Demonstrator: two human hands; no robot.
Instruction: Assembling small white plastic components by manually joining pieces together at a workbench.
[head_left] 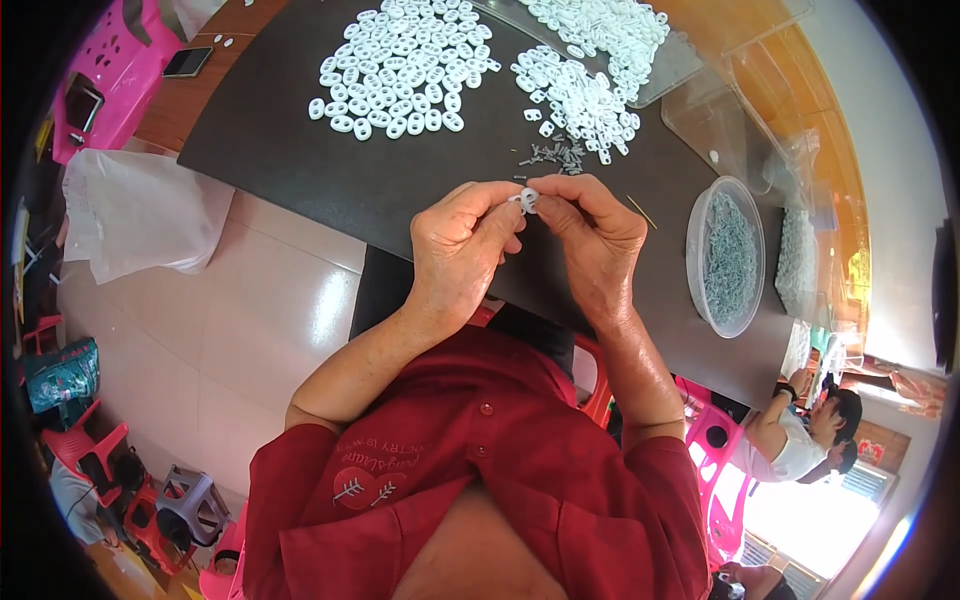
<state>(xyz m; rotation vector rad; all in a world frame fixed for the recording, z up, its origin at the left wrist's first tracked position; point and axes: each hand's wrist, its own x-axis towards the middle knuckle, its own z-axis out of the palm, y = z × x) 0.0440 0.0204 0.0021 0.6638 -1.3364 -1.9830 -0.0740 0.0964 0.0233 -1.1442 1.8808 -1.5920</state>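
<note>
Dark tabletop (300, 150) curves before a person in a red shirt (470, 430), whose left hand (455, 245) and right hand (605, 240) meet near its edge, thumbs and fingertips pinching a small white piece (529, 201) tightly between them. Grey pins (560, 156) lie just beyond the fingers; farther back spread white ovals (405, 70) and smaller white parts (575, 95). At right stands a round clear tub (692, 250) of small grey-blue pieces (730, 260).

A small white plastic piece (529, 201), showing a rounded, ring-like part, is held between the fingertips of the left hand (455, 240) and the right hand (602, 245); fingers partly cover it, hiding its full outline.
</note>
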